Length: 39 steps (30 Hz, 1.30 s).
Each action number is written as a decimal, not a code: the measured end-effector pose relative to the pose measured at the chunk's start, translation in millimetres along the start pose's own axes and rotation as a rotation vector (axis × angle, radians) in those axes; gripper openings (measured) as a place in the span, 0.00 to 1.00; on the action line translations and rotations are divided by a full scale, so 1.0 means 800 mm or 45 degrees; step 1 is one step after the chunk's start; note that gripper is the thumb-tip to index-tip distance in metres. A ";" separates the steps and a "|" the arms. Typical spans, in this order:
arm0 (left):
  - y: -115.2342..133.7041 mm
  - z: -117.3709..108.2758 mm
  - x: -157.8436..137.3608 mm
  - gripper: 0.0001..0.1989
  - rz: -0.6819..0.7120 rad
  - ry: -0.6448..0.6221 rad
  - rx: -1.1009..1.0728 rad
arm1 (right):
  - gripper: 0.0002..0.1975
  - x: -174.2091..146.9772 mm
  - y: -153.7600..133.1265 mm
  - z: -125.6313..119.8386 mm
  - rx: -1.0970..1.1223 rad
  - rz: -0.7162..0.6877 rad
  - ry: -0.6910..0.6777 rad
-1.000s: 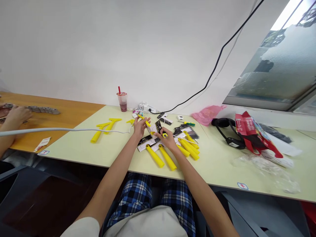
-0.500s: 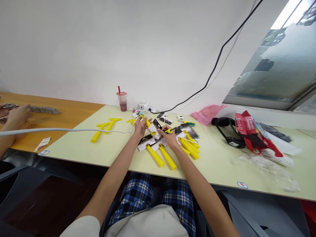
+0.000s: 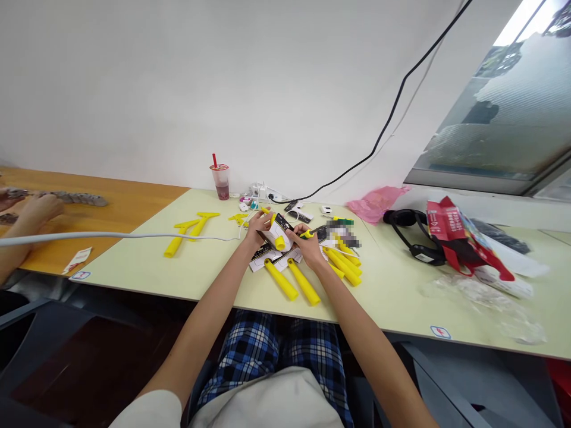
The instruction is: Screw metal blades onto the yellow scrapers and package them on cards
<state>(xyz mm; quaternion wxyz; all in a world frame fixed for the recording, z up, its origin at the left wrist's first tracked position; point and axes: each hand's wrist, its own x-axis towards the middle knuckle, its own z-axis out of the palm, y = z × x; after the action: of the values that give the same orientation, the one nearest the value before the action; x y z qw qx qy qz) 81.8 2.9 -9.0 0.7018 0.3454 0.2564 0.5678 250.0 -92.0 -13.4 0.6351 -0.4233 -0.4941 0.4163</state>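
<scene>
My left hand [image 3: 256, 230] is closed around a yellow plastic tool with a tube-like handle [image 3: 279, 242], whose round end faces me. A black-and-white printed card [image 3: 282, 224] lies against that tool, between my hands. My right hand [image 3: 308, 245] is closed on a small yellow-and-black handle [image 3: 307, 235], and its fingertips touch the card's edge. What that handle belongs to is too small to tell. Under my hands lie more printed cards [image 3: 260, 260]. Two yellow handles [image 3: 281, 279] [image 3: 304, 282] stick out from them towards me.
More yellow handles [image 3: 345, 267] lie right; yellow T-shaped tools [image 3: 178, 241] lie left. A drink cup [image 3: 220, 182], power strip [image 3: 275, 198], pink bag [image 3: 375, 204], headphones [image 3: 417, 238] and red bag [image 3: 459, 238] are around. A white cable [image 3: 120, 235] crosses left. Another person's hand [image 3: 42, 211] works far left.
The yellow tool in my left hand has turned, and its handle end now points more towards me. The card has shifted with it. My right hand has hardly moved.
</scene>
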 end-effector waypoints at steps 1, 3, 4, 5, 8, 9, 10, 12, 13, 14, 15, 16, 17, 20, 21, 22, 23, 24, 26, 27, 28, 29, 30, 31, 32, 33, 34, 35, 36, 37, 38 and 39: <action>0.000 0.000 0.001 0.35 -0.007 0.008 0.011 | 0.27 0.000 0.000 0.000 0.004 0.006 0.012; -0.001 -0.001 0.002 0.33 -0.020 0.019 0.046 | 0.27 0.000 -0.001 0.001 0.014 0.020 0.042; -0.002 -0.001 0.002 0.32 -0.026 0.021 0.069 | 0.27 0.000 -0.001 0.000 0.019 0.028 0.059; -0.002 -0.001 0.002 0.32 -0.030 0.021 0.092 | 0.27 0.000 -0.001 0.000 0.025 0.037 0.076; -0.003 -0.001 0.002 0.29 -0.037 0.010 0.140 | 0.27 0.001 -0.001 -0.001 0.042 0.063 0.126; -0.004 0.000 0.001 0.28 -0.040 0.004 0.146 | 0.27 0.002 -0.001 -0.002 0.050 0.070 0.143; -0.004 0.001 0.000 0.28 -0.042 -0.004 0.149 | 0.27 0.002 0.000 -0.002 0.059 0.076 0.158; -0.003 0.003 -0.001 0.26 -0.044 -0.021 0.158 | 0.27 0.004 0.000 -0.003 0.081 0.088 0.187; -0.003 0.004 -0.003 0.25 -0.045 -0.037 0.168 | 0.28 0.005 0.001 -0.004 0.094 0.094 0.201; -0.002 0.006 -0.004 0.24 -0.048 -0.060 0.181 | 0.28 0.006 0.002 -0.005 0.108 0.099 0.212; -0.001 0.007 -0.006 0.23 -0.054 -0.086 0.196 | 0.29 0.006 0.002 -0.005 0.121 0.105 0.222; 0.000 0.008 -0.008 0.22 -0.063 -0.115 0.213 | 0.29 0.007 0.003 -0.006 0.135 0.111 0.231; 0.001 0.010 -0.010 0.22 -0.072 -0.147 0.229 | 0.30 0.008 0.004 -0.006 0.149 0.117 0.240; 0.005 0.014 -0.016 0.21 -0.097 -0.217 0.280 | 0.33 0.008 0.005 -0.008 0.185 0.138 0.266; 0.006 0.015 -0.018 0.21 -0.105 -0.235 0.300 | 0.34 0.009 0.005 -0.008 0.194 0.145 0.277; 0.007 0.016 -0.019 0.21 -0.113 -0.251 0.319 | 0.35 0.009 0.006 -0.008 0.200 0.152 0.291; 0.008 0.017 -0.021 0.21 -0.119 -0.262 0.333 | 0.35 0.010 0.006 -0.009 0.203 0.157 0.307; 0.008 0.018 -0.022 0.21 -0.125 -0.271 0.344 | 0.35 0.011 0.007 -0.009 0.204 0.163 0.324; 0.008 0.020 -0.024 0.21 -0.134 -0.290 0.359 | 0.35 0.013 0.008 -0.010 0.203 0.175 0.355; 0.008 0.020 -0.024 0.21 -0.135 -0.300 0.365 | 0.35 0.014 0.009 -0.011 0.201 0.182 0.365; 0.008 0.020 -0.025 0.21 -0.136 -0.311 0.372 | 0.35 0.015 0.010 -0.011 0.198 0.191 0.371; 0.007 0.020 -0.025 0.20 -0.136 -0.326 0.382 | 0.35 0.016 0.011 -0.012 0.195 0.201 0.374; 0.007 0.020 -0.025 0.20 -0.137 -0.339 0.396 | 0.35 0.016 0.012 -0.013 0.192 0.210 0.373; 0.007 0.019 -0.025 0.19 -0.139 -0.346 0.418 | 0.34 0.017 0.013 -0.013 0.187 0.219 0.371; 0.007 0.019 -0.024 0.18 -0.141 -0.344 0.445 | 0.33 0.017 0.014 -0.014 0.182 0.225 0.367; 0.007 0.018 -0.024 0.18 -0.145 -0.336 0.475 | 0.32 0.017 0.014 -0.014 0.177 0.230 0.361; 0.007 0.018 -0.024 0.17 -0.149 -0.326 0.502 | 0.31 0.016 0.014 -0.015 0.172 0.233 0.356; 0.007 0.017 -0.025 0.17 -0.152 -0.319 0.525 | 0.30 0.016 0.014 -0.015 0.167 0.234 0.351; 0.008 0.017 -0.025 0.16 -0.155 -0.309 0.546 | 0.30 0.015 0.014 -0.014 0.163 0.235 0.347; 0.009 0.018 -0.026 0.15 -0.158 -0.296 0.568 | 0.29 0.015 0.013 -0.014 0.160 0.235 0.343; 0.010 0.018 -0.027 0.15 -0.162 -0.280 0.591 | 0.29 0.014 0.013 -0.014 0.158 0.235 0.338; 0.011 0.019 -0.028 0.15 -0.166 -0.261 0.615 | 0.29 0.013 0.012 -0.014 0.157 0.235 0.334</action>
<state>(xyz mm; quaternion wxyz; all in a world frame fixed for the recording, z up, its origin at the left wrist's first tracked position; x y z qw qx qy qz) 83.1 -21.3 6.7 0.6563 0.5413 0.3338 0.4059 261.7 -80.5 -21.2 0.6780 -0.4776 -0.3397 0.4436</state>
